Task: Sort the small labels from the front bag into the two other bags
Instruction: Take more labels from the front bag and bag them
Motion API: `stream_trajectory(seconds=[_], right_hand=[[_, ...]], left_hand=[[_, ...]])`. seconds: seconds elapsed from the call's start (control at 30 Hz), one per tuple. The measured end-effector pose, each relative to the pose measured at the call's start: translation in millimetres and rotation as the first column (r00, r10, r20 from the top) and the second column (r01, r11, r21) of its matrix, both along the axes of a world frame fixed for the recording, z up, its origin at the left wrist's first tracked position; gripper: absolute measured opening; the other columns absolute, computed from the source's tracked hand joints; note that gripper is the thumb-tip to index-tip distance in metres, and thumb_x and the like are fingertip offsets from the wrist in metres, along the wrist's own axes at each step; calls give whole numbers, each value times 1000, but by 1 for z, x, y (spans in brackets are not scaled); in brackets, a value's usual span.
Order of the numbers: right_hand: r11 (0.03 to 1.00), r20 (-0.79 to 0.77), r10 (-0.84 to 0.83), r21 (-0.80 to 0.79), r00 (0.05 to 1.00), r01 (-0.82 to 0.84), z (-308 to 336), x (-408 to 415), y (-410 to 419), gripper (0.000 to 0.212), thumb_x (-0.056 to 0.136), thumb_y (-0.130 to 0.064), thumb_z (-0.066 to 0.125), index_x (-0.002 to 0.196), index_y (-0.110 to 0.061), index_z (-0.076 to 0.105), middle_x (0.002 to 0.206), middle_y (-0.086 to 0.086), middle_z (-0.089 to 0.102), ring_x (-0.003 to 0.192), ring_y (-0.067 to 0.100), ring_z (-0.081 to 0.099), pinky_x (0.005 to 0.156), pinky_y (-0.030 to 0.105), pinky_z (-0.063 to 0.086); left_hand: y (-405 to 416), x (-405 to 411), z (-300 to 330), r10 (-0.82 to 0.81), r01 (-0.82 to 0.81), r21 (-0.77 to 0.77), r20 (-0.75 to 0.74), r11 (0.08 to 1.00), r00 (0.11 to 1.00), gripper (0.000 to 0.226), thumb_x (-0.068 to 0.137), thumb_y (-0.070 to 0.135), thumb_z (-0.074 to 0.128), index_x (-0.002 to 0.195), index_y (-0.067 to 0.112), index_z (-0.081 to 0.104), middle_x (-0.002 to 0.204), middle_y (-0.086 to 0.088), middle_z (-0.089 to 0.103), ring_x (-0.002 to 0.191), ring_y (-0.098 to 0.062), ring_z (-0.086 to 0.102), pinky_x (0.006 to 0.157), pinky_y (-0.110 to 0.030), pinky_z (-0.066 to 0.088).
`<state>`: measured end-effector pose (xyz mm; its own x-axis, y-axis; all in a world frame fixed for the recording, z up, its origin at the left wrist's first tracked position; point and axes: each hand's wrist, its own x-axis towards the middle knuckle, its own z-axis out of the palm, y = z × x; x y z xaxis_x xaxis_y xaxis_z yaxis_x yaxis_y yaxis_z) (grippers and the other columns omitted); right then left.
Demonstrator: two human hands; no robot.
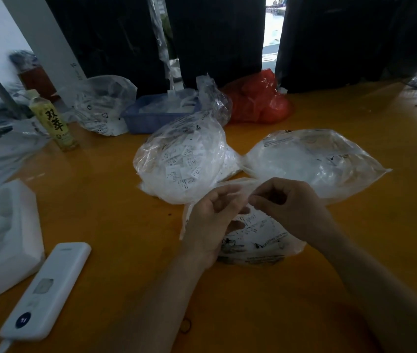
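The front bag (258, 240), clear plastic with black print, lies on the orange table (105, 200) under both my hands. My left hand (210, 220) is over its left side, fingers curled around the bag's upper rim. My right hand (289, 207) pinches the same rim from the right, thumb and fingers closed on the plastic. Behind them sit two other clear bags: the left bag (182, 161), full of small white printed labels, and the right bag (314, 161), flatter, with white contents. The labels inside the front bag are mostly hidden by my hands.
A white power bank (47, 289) and a white foam box (1, 238) lie at the left. Farther back stand a yellow drink bottle (54, 121), a blue basket (151, 113), another clear bag (103, 105) and a red bag (261, 100). A black hair tie (185, 326) lies near my left forearm.
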<state>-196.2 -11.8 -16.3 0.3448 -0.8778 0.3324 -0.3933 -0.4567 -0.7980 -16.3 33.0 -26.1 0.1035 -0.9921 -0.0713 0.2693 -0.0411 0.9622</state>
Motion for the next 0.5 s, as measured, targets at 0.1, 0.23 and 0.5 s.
stream_trajectory(seconds=[0.1, 0.23, 0.5], right_hand=[[998, 47, -50, -24, 998, 51, -1, 0, -4, 7, 95, -39, 66, 94, -34, 71, 80, -20, 70, 69, 4, 65, 61, 19, 54], [984, -129, -122, -148, 984, 103, -5, -4, -9, 10, 96, -34, 66, 103, -31, 71, 85, -24, 66, 78, -1, 64, 71, 17, 55], [968, -662, 10, -181, 750, -173, -17, 0, -12, 32, 91, -59, 59, 119, -46, 69, 104, -16, 45, 101, 9, 39, 87, 34, 42]], left_hand=[[0, 2, -2, 17, -16, -5, 88, 1000, 996, 12, 92, 12, 78, 104, 15, 79, 99, -6, 81, 88, -17, 77, 56, -20, 52], [-3, 7, 0, 78, -73, 40, -143, 997, 987, 9, 92, 1, 73, 95, 9, 71, 104, -14, 81, 91, -22, 79, 59, -19, 58], [-7, 9, -5, 95, -93, 22, -331, 995, 939, 20, 92, -11, 65, 108, 1, 71, 104, -23, 78, 94, -31, 79, 73, -22, 62]])
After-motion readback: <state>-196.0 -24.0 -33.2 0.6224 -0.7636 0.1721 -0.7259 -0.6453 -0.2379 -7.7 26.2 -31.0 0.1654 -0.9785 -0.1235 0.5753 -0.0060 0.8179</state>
